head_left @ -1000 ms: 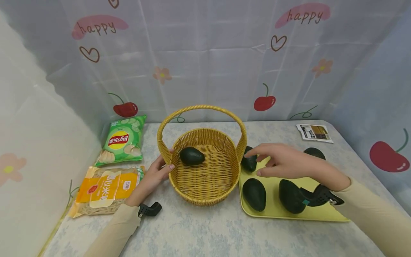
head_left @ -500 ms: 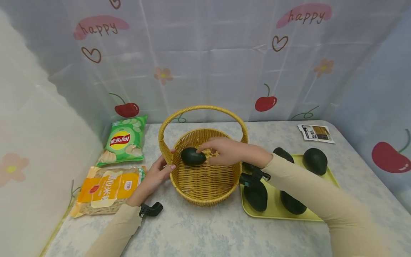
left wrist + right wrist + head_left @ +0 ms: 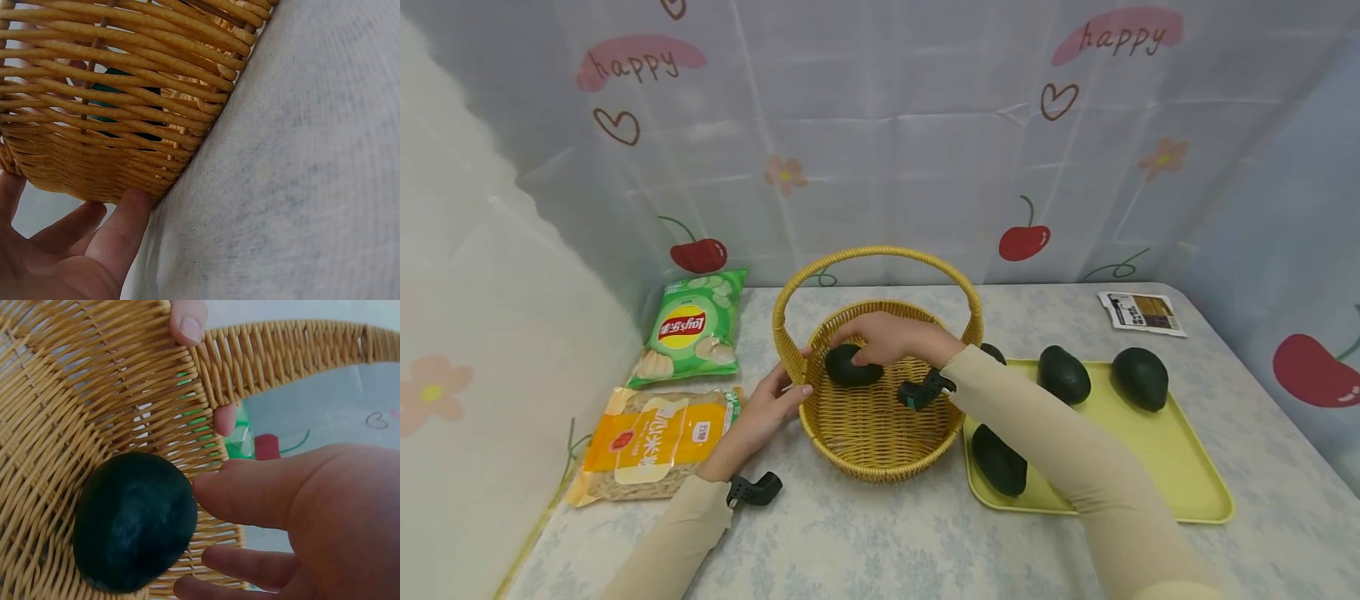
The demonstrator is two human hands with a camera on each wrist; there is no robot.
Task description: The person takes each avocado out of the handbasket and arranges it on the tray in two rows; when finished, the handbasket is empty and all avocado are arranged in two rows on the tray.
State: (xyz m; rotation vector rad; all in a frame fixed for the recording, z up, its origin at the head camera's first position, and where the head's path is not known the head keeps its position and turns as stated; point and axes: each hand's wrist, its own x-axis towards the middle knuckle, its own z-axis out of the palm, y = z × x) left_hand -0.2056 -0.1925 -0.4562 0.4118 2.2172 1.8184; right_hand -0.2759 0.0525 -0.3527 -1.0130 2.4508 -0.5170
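A round yellow wicker basket [image 3: 880, 471] with a tall arched handle stands mid-table. One dark green avocado [image 3: 842, 373] lies inside at the left. My left hand [image 3: 775, 402] holds the basket's left rim at the foot of the handle, thumb over the rim. Seen from the left wrist, its fingers [image 3: 122, 231] lie against the woven side. Reaching in from the right, my right hand [image 3: 883, 337] is over the avocado. In the right wrist view its thumb tip is right at the avocado [image 3: 134, 522], with fingers extended along the basket wall.
A yellow tray [image 3: 1180, 492] on the right carries several avocados [image 3: 1063, 375], partly covered by my right sleeve. At left lie a green chip bag [image 3: 688, 329] and an orange-and-clear food packet [image 3: 655, 450]. A small white-and-brown sachet [image 3: 1142, 312] lies back right.
My right hand has moved left from above the tray, into the basket and over the avocado there. My left hand stays at the basket rim.
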